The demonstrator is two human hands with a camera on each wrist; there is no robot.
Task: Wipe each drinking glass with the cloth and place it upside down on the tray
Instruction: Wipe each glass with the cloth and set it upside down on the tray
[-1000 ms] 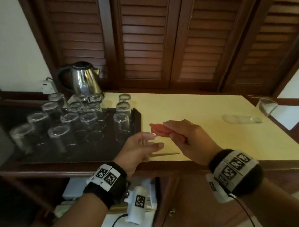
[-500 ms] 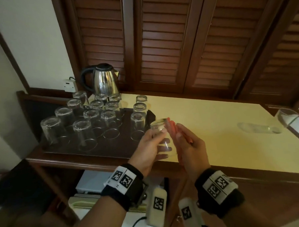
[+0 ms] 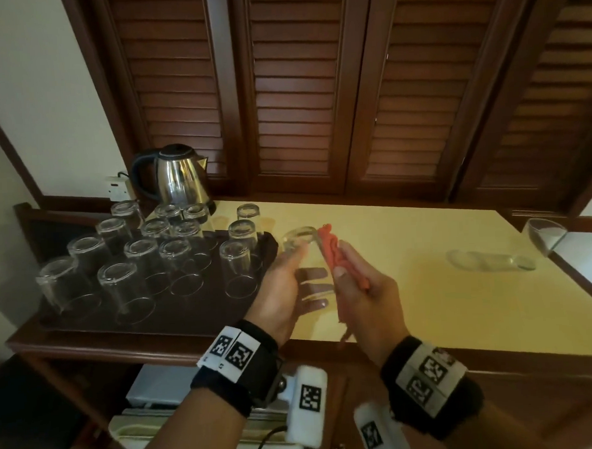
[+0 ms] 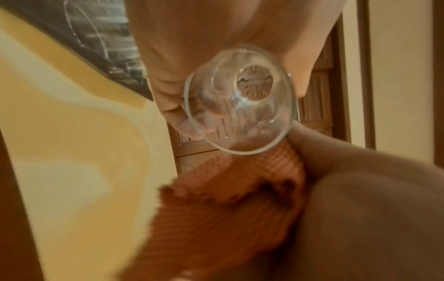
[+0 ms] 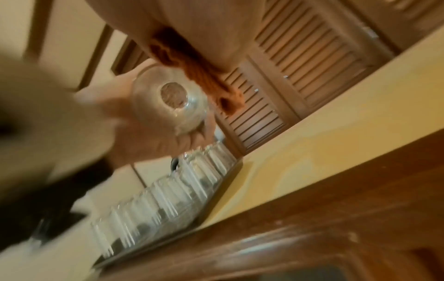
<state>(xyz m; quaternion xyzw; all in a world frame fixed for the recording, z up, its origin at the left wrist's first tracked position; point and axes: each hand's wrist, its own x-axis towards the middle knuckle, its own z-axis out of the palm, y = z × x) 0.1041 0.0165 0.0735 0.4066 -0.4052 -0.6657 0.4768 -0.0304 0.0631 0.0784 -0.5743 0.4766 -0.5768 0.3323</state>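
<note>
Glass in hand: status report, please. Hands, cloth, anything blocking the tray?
Left hand grips glass, mouth toward the wrist. Right hand holds orange cloth against its side. Tray holds inverted glasses; front right corner bare, nothing blocking.

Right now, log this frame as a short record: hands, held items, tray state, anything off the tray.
left hand: grips a clear glass
right hand: holds the orange cloth against the glass
tray: many glasses upside down
kettle: behind the tray
far glass: at the counter's right end, off the tray
</note>
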